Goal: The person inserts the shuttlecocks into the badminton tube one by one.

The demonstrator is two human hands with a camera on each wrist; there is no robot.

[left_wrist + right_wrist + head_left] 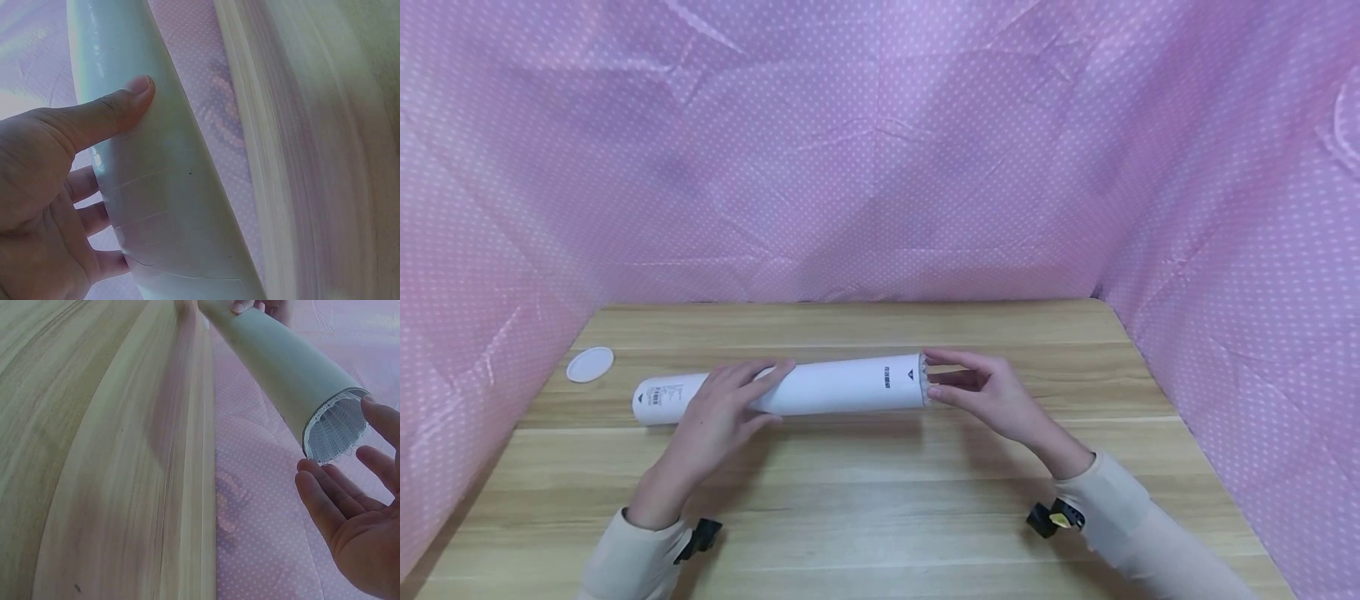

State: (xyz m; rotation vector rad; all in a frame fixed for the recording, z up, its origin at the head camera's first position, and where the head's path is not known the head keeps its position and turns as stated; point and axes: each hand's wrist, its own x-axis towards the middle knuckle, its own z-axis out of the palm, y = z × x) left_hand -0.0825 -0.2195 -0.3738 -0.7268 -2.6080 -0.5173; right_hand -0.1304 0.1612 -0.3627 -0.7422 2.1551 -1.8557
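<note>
A long white cardboard tube (842, 387) with dark print lies crosswise, tilted slightly up to the right, above the wooden table. My left hand (718, 408) grips it left of its middle; in the left wrist view the thumb (115, 115) lies along one side and the other fingers go behind it. The tube's right end is uncapped. Inside sits a white fluted lining or stack with a frilled edge (337, 428); its kind is unclear. Around that mouth my right hand (1000, 400) spreads its fairly straight fingers, fingertips at or touching the rim.
A round white lid (590, 364) lies flat at the table's far left. The wooden table (850, 517) is bordered by pink dotted cloth (880, 167) at the back and both sides. Each wrist wears a small black device (698, 540).
</note>
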